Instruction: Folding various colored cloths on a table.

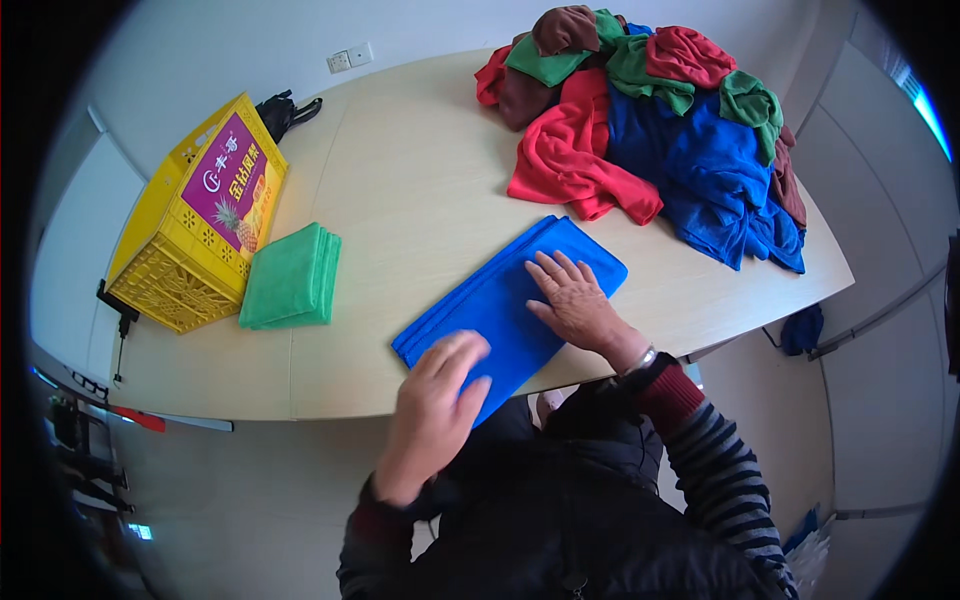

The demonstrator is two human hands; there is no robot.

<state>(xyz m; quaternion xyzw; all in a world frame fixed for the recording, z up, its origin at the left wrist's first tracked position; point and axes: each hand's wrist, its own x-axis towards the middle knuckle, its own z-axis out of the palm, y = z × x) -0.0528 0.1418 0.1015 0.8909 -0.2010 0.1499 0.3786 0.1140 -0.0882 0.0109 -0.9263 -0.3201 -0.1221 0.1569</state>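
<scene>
A blue towel (520,305), folded into a long rectangle, lies slantwise at the table's front edge, its near corner hanging slightly over. My right hand (580,300) rests flat on its right part with the fingers spread. Above the towel's left end is my left hand (440,400), slightly blurred, fingers stretched and thumb apart; nothing is in it. Whether its fingertips touch the cloth I cannot tell. To the left sits a neat stack of folded green towels (290,278).
A heap of loose red, green, brown and blue cloths (690,140) covers the table's far right. At the left, a yellow plastic crate (185,250) with a purple label stands on the table (400,150), a black strapped item (287,112) behind it. A wall socket (348,58) is beyond.
</scene>
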